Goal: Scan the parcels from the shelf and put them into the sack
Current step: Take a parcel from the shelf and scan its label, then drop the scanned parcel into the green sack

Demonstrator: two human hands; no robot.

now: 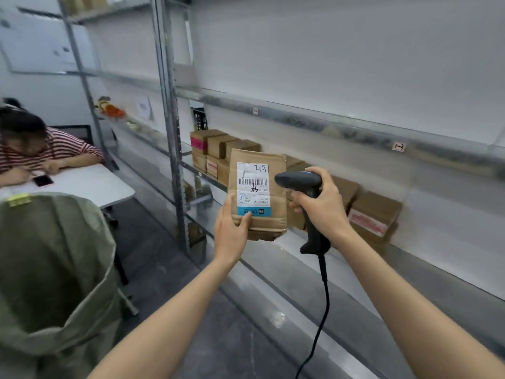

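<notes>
Cardboard parcel: flat brown cardboard parcel [258, 192] with a white shipping label [253, 187], held up in front of the grey metal shelf [426, 258], long axis vertical, label facing me.
Left hand: left hand [231, 231] grips the parcel's lower left corner, thumb across the front by the blue strip.
Right hand: right hand [322, 203] is wrapped round the handle of a black corded barcode scanner [300, 184], nose aimed left at the label, just beside the parcel's right edge.
Where it goes: olive green woven sack [54, 269] sits low and to the left, mouth open, so the left hand is the nearer one. My guess is a swing left and down after the scan.
In the way: the shelf's upright post [175, 160] stands behind and left of the parcel. A white table [90, 184] with a seated person [41, 149] is just past the sack. The scanner cable [323, 296] hangs on the right, off that path.
Left on shelf: more brown cardboard boxes [374, 214] in a row behind.
</notes>
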